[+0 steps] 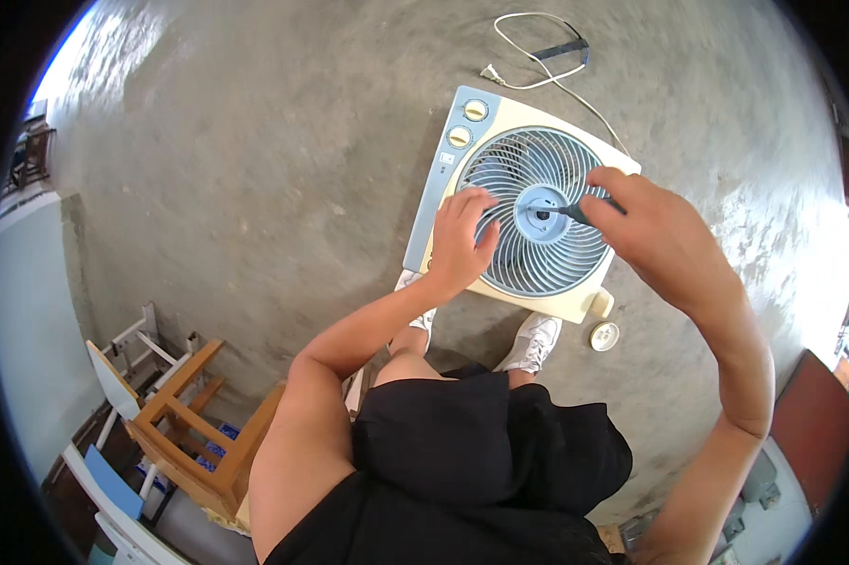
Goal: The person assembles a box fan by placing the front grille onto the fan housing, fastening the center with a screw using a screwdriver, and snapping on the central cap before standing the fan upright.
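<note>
A cream and grey-blue box fan [443, 179] lies flat on the concrete floor with its round grille [537, 169] facing up. My left hand [462, 235] rests spread on the left part of the grille, fingers apart, holding nothing. My right hand [646, 221] grips a dark-handled screwdriver [567, 211]. Its tip sits at the hub [541, 215] in the middle of the grille. Two round knobs [468, 122] sit on the fan's grey panel. The fan's white cord [537, 71] trails away at the top.
A small round cream cap [604, 336] lies on the floor next to the fan's near corner. My white shoes [533, 341] stand just below the fan. Wooden chairs [194, 443] and a white frame [137, 344] stand at the lower left.
</note>
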Demonstrator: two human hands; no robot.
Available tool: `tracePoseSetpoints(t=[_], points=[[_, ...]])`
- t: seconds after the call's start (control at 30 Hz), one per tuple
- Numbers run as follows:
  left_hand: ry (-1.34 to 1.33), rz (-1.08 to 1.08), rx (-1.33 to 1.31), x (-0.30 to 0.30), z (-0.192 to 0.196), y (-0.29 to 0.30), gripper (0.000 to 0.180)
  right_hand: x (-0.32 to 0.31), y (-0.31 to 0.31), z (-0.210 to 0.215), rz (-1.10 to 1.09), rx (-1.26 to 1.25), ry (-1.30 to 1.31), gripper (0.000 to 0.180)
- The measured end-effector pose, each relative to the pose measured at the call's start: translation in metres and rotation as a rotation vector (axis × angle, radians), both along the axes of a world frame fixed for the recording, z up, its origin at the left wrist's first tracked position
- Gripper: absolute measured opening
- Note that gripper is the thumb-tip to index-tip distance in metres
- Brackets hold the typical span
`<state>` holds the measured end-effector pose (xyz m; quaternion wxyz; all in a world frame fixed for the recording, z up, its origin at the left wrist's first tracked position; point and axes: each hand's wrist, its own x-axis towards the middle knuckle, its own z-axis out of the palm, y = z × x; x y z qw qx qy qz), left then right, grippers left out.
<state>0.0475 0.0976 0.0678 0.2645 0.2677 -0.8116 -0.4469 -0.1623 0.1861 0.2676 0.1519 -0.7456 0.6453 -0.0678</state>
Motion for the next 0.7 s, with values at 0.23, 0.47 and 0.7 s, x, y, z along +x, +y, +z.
tracePoseSetpoints(t=[0.23,0.47,0.7], points=[[-0.109,-0.090,-0.058,0.028,-0.014,0.022,0.040,0.015,-0.013,-0.010,0.409,0.069,0.485,0.011],[-0.194,-0.219,-0.175,0.026,-0.020,0.020,0.054,0.049,-0.027,-0.010,0.513,0.109,0.612,0.010],[-0.250,-0.210,-0.202,0.017,-0.028,0.025,0.055,0.058,-0.036,-0.002,-0.079,0.462,0.339,0.024]])
